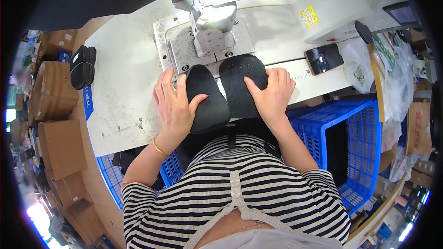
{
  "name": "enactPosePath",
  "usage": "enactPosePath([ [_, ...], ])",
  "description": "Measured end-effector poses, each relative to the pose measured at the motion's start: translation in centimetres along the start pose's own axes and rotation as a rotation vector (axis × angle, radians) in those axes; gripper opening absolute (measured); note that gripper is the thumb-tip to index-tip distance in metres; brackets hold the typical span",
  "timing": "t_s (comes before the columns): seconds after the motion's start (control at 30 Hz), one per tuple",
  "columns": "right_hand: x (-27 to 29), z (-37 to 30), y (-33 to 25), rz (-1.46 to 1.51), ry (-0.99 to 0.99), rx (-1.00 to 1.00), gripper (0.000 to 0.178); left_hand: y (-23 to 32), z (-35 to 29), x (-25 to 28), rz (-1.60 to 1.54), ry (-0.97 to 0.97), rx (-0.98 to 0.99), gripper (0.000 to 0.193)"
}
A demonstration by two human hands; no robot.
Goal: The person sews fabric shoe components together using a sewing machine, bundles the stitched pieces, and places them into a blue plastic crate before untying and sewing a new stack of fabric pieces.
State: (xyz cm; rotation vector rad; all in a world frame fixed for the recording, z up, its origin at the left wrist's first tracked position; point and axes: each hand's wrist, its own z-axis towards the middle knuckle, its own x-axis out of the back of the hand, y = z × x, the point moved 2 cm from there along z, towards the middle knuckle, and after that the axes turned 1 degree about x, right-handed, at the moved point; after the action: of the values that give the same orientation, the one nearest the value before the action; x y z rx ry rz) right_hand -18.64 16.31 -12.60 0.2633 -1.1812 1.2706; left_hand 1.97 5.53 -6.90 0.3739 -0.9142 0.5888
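Observation:
Two black fabric pieces with rounded ends lie side by side at the front edge of the sewing table. My left hand (174, 103) grips the left black piece (207, 106), thumb on top and fingers along its outer side. The right black piece (241, 87), dotted with pale specks near its top, is held by my right hand (272, 93), its thumb pressed on the upper face. A narrow gap shows between the pieces at the top; lower down they touch. Just beyond them stands the sewing machine's head (210, 27) over a metal plate (177, 50).
A banded stack of black pieces (83, 67) sits at the table's left edge. Right of the machine lie a dark phone (324, 59) and a clear plastic bag (359, 71). Blue crates (323, 131) stand below the table's front. Cardboard boxes (60, 150) are piled at the left.

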Motion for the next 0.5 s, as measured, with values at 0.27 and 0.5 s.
enactPosePath([
  [0.27, 1.4, 2.0, 0.1, 0.229, 0.326, 0.332, 0.024, -3.0, 0.7, -1.4, -1.258, -0.276, 0.821, 0.04],
  [0.5, 5.5, 7.6, -7.4, 1.079, -0.204, 0.208, 0.012, 0.6, 4.6, 4.4, -1.65, -0.255, 0.797, 0.025],
])
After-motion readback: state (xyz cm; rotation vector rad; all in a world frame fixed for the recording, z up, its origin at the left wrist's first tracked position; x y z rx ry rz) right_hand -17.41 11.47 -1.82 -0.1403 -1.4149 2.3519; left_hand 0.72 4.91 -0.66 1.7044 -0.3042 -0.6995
